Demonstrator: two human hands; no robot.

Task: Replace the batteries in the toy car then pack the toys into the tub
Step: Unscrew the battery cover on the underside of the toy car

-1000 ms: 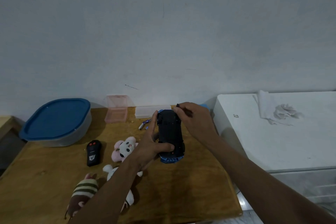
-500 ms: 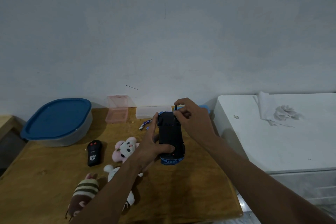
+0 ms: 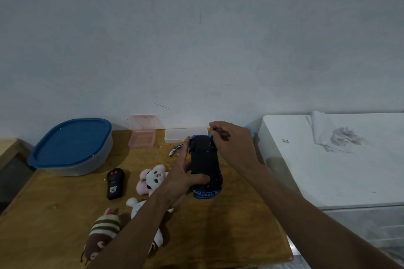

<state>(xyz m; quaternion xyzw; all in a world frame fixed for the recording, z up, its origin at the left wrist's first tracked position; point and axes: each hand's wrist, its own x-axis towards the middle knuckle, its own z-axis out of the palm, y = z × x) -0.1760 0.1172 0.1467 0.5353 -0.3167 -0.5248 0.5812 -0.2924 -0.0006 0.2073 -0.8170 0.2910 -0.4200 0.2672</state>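
The blue toy car (image 3: 204,162) is upside down above the wooden table (image 3: 229,231), its black underside facing me. My left hand (image 3: 182,178) grips its near end, thumb across the underside. At the car's far end my right hand (image 3: 232,143) pinches a thin dark tool whose tip points down at the underside. Loose batteries (image 3: 175,150) lie just left of the car. The grey tub (image 3: 72,148) with its blue lid on stands at the back left. On the table lie a black remote (image 3: 115,183), a pink plush (image 3: 153,178), a white plush (image 3: 138,206) partly under my forearm, and a striped plush (image 3: 102,233).
A pink clear box (image 3: 142,138) and a clear flat box (image 3: 185,135) stand against the wall. A white appliance (image 3: 328,170) with a crumpled cloth (image 3: 336,138) on top borders the table's right side. The table's front edge is near me.
My right hand has turned slightly at the car's far end, fingers raised over the tool. The left hand and the car have hardly moved.
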